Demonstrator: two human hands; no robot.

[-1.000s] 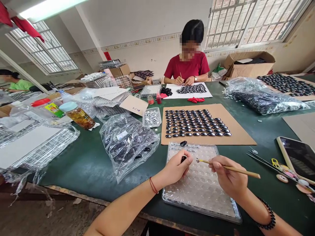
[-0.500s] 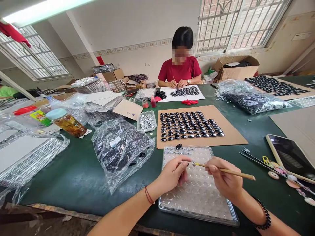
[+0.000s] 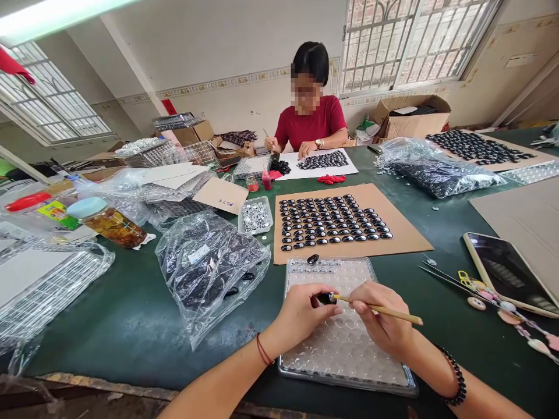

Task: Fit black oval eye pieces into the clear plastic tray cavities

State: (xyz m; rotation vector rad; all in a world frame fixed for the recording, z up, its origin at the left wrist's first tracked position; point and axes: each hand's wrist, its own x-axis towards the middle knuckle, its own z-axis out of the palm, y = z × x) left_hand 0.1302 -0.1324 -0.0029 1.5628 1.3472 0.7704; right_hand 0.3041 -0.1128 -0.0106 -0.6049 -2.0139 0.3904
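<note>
Pinched between the thumb and fingers of my left hand (image 3: 299,317) is a glossy black oval piece (image 3: 324,298). My right hand (image 3: 384,320) grips a thin wooden stick (image 3: 395,313) like a pen. At the stick's tip a small silvery disc (image 3: 332,297) meets the black piece. Both hands hover over a clear plastic tray (image 3: 345,361) with rows of round hollows. Its top rows hold several small clear or silvery pieces (image 3: 317,269). One loose black piece (image 3: 312,259) sits at the tray's far edge.
Rows of black ovals lie on a brown cardboard sheet (image 3: 402,233). Left of it are a box of silvery discs (image 3: 255,216) and a plastic bag of black pieces (image 3: 209,256). Tweezers (image 3: 454,282) and a phone (image 3: 510,273) lie right. Across the table a co-worker (image 3: 310,116) sits.
My left hand has turned, bringing the black piece into view. The stick's tip has moved from just beside my left fingers onto that piece. The co-worker's stick-holding hand has shifted left.
</note>
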